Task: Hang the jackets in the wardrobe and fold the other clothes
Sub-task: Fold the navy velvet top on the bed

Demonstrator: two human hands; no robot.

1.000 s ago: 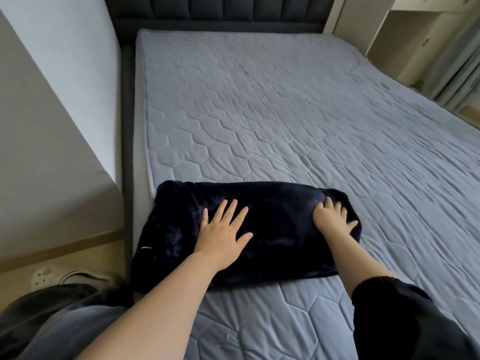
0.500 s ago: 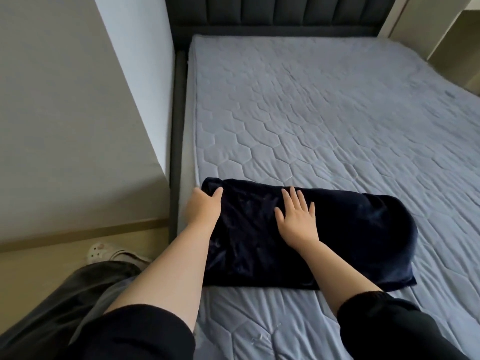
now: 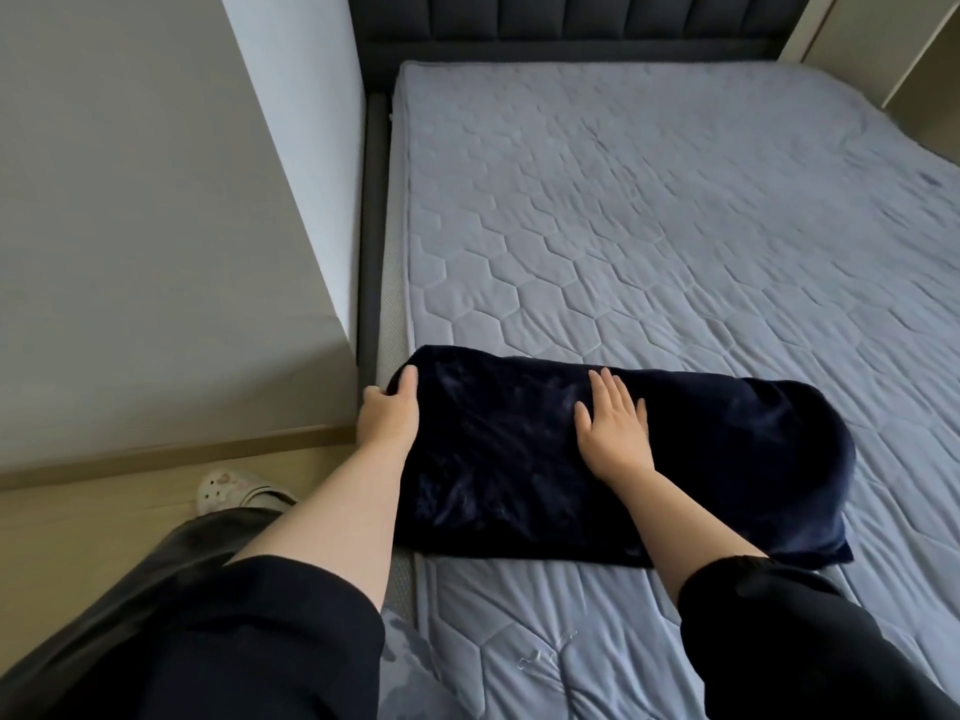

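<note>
- Now the left hand point(image 3: 389, 415) has shifted from the middle of the garment point(image 3: 727, 459) to its left end and grips it, thumb on top
- The right hand point(image 3: 613, 428) has come from the right end to the middle and lies flat, fingers straight
- Probably pinning for another fold
- The garment lies at the bed's point(image 3: 675, 226) left edge
- No container shows

plush, faintly shiny navy cloth point(image 3: 519, 459) on a matt quilted fabric mattress point(image 3: 649, 226).

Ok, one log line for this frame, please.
stage: folding | item: dark navy plush folded garment on grey quilted mattress | left hand grips its left end | right hand flat on top
</note>
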